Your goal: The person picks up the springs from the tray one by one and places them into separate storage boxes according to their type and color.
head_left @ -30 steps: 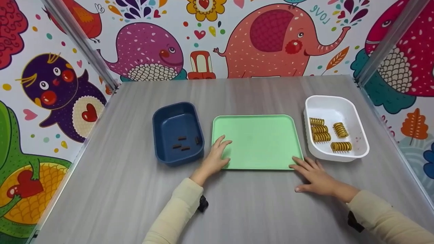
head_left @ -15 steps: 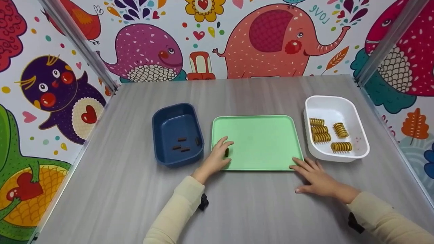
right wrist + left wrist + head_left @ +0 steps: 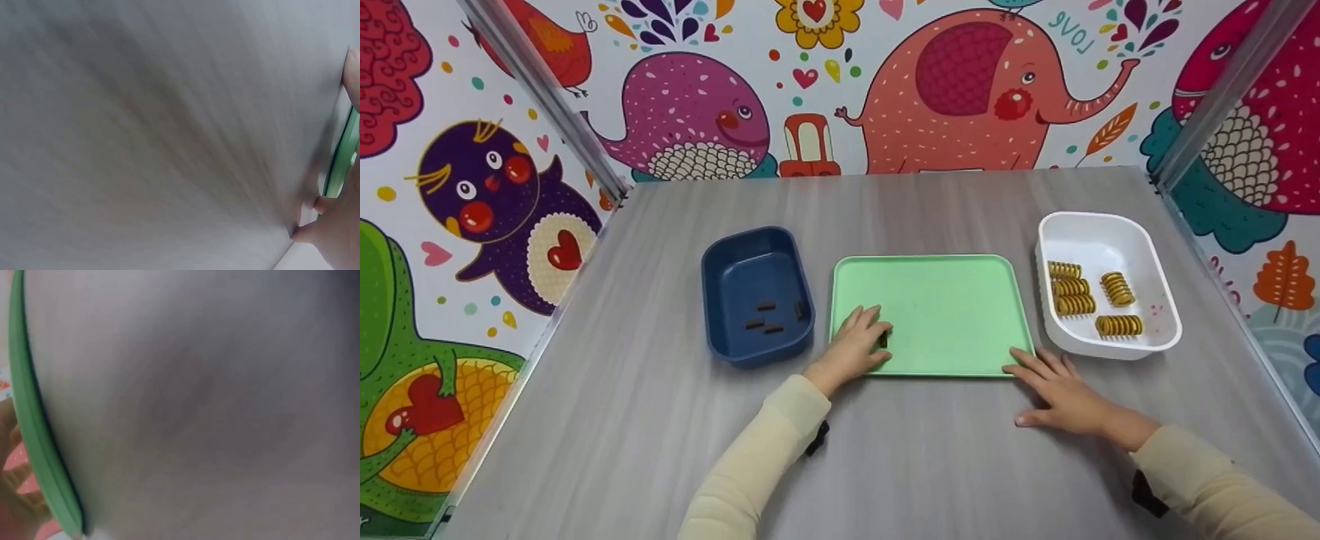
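My left hand [image 3: 851,351] is over the left part of a light green tray [image 3: 952,300]. Between its thumb and index finger it pinches a small dark brown stick [image 3: 883,340], mostly hidden by the fingers. In the left wrist view, the tray's rim [image 3: 35,416] crosses in front of the fingers. My right hand [image 3: 1065,397] lies with spread fingers at the tray's near right corner, fingertips touching the edge, holding nothing. The right wrist view catches only part of this hand [image 3: 340,230] beside the green rim.
Left of the tray stands a dark blue bin [image 3: 735,274] with several brown sticks [image 3: 766,306] inside. On the right is a white bin [image 3: 1091,229] containing several yellow coil springs [image 3: 1119,325]. All stand on a grey wood-grain table [image 3: 930,450] bordered by printed panels.
My left hand has shifted right over the tray, and the brown stick, unseen a second ago, now shows between its fingers. My right hand has stayed at the corner.
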A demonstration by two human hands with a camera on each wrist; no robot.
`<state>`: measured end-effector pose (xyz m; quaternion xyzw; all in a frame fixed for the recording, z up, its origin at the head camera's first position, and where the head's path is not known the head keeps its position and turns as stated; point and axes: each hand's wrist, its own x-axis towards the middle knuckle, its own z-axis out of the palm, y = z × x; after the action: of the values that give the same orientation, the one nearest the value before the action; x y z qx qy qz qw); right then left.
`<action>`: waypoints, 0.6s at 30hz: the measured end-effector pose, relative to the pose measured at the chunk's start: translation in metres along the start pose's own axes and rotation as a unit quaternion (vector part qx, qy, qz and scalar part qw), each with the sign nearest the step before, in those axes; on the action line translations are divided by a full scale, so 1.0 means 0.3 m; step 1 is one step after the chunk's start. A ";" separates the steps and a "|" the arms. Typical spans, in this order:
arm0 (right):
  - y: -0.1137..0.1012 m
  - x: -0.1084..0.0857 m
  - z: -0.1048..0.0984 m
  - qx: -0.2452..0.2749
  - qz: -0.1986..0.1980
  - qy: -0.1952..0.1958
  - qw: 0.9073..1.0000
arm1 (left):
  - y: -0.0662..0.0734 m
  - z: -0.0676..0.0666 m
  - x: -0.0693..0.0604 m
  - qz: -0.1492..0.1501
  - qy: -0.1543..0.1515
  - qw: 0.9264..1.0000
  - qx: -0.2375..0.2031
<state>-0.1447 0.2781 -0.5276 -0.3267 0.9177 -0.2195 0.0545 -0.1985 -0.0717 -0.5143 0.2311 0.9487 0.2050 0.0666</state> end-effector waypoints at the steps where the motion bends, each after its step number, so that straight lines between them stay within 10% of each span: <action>1: -0.001 0.000 0.000 -0.001 0.000 0.001 1.000 | 0.003 -0.001 0.004 -0.002 0.002 1.000 0.005; 18: -0.001 -0.004 0.003 -0.003 -0.009 0.012 1.000 | 0.012 0.024 0.030 -0.047 0.023 0.998 -0.018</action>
<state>-0.1434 0.2784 -0.5282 -0.3324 0.9161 -0.2207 0.0406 -0.2035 -0.0620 -0.5198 0.1804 0.9559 0.2245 0.0581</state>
